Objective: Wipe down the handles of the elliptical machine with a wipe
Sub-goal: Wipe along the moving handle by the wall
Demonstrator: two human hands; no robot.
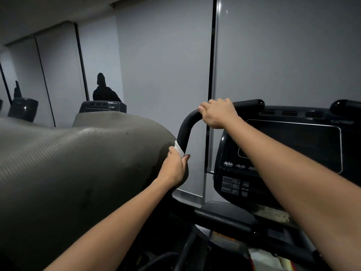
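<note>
Reaching forward from the bottom of the view, two bare forearms stretch toward a black curved handle (pixel 187 130) on the elliptical machine. Nearest the camera, low in the frame, sit dark frame bars (pixel 220 220) and a worn label with an orange patch (pixel 224 238), and something pale and crumpled (pixel 263 259) shows at the bottom edge, too dim to identify.

Now the left hand (pixel 175 165): it wraps around the lower, upright stretch of the handle, fingers curled, with a white wipe (pixel 178 148) pinched between the fingers and the bar. The wipe peeks out just above the knuckles, pressed flat against the black grip. A big grey ribbed mat (pixel 68 163) bulges up on the left, right beside that hand.

Up higher, the right hand (pixel 218 113) clamps over the top of the same handle, where the bar bends and runs level toward the right. Thumb tucked along the left side, fingers folded over the far side.

To the right of the handle stands the console (pixel 289 151), dark screen, a cluster of small buttons (pixel 233 185) low on its left with arrow keys beside them. A second handle end (pixel 341 106) pokes up at far right.

Behind everything, pale grey wall panels (pixel 166 65) with a dark vertical seam, and far left another console (pixel 102 107) with a dark silhouetted figure (pixel 103 90) behind it.
</note>
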